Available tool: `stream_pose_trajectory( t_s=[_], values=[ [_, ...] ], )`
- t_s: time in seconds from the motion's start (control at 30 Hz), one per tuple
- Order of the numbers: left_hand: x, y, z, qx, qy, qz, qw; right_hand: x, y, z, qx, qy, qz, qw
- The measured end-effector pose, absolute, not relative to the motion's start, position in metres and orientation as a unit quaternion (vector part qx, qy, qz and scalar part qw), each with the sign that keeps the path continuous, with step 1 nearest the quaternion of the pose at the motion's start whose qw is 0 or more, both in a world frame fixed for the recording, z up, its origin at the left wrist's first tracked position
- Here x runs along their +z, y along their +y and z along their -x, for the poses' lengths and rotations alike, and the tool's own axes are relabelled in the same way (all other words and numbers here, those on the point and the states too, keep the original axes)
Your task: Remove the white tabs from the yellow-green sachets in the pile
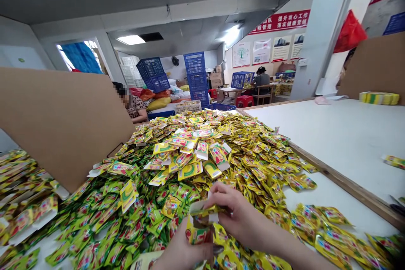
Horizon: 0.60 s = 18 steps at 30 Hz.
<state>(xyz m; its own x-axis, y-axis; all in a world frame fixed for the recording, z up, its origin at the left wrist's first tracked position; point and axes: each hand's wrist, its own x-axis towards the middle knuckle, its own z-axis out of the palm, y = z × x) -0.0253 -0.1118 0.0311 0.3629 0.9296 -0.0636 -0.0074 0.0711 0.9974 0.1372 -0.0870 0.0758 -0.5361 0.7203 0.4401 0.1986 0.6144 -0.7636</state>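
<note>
My left hand (185, 249) is wrapped round a small yellow-and-green carton (196, 234), its top flaps up and its mouth open. At that mouth, the fingers of my right hand (237, 215) pinch a small yellow sachet (215, 209), which lies partly over the opening. How far the sachet reaches inside is hidden. Green sachets (107, 219) are heaped to the left of my hands, and yellow sachets (259, 177) to the right. Several flat or part-opened cartons (190, 171) lie on top of the heap ahead.
A brown cardboard sheet (63, 122) stands at the left, and a wooden strip (341, 183) edges the white table (348, 130) at the right. Across the heap sits a person (136, 107); another person (262, 79) sits farther back. Blue crates (195, 76) are stacked behind.
</note>
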Motion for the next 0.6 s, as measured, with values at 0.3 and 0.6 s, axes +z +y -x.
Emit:
stream_pose_trajectory(
  t_s=[0.3, 0.6],
  values=[
    [-0.004, -0.109, 0.02, 0.3, 0.37, -0.596, 0.646, 0.066, -0.105, -0.164, 0.299, -0.852, 0.357, 0.238],
    [0.007, -0.096, -0.006, 0.253, 0.318, -0.563, 0.72, 0.035, -0.112, -0.181, 0.374, -0.811, 0.309, 0.326]
  ],
)
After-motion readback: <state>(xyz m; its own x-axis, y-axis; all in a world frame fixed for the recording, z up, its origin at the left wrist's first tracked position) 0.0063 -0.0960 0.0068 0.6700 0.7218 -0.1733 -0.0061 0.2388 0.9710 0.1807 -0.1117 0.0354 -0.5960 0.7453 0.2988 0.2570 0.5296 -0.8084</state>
